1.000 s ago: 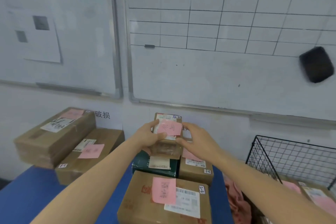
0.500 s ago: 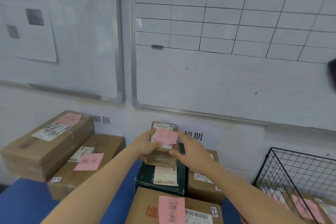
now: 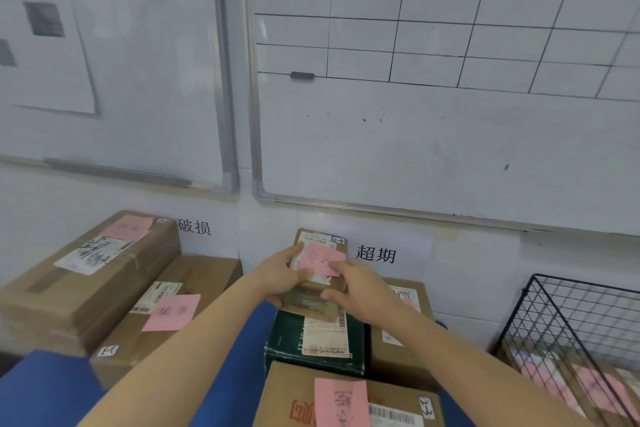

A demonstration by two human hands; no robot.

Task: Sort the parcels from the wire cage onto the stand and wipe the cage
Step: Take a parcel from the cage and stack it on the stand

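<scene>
Landmark for all positions: dark green rectangular carton (image 3: 287, 340), mid-table.

In front of the carton, nearest the camera: brown cardboard box with a pink note and barcode label (image 3: 291, 399), already placed.

On top of the carton: small brown cardboard parcel with a pink sticky note (image 3: 320, 258), the item being handled. The left hand (image 3: 278, 279) grips its left side, thumb up on the top edge. The right hand (image 3: 362, 288) grips its right side, forefinger on the note, thumb on the taped front face. Both hands are curled round it. Cannot tell whether its weight is fully on the carton.

Right of the carton, against it: plain brown cardboard box (image 3: 405, 354).

Left of the carton, across a strip of blue table (image 3: 45, 388): two larger brown cardboard boxes with pink notes (image 3: 69, 302). Whether they overlap is unclear.

Far right of the carton: black wire cage (image 3: 554, 322), with several pink-noted parcels (image 3: 595, 388) inside.

Behind the carton: white wall with a printed sign (image 3: 375, 255) and whiteboards above it.

Judgement: sorting is partway through. Five boxes are out and this one is being set down. The cage is not yet emptied, so it is likely not yet wiped.

Room: the wall closes the rear, and boxes close the carton's front and right. The blue strip on its left is the open lane. The cage's near corner stands close to the right forearm, a likely snag point.
</scene>
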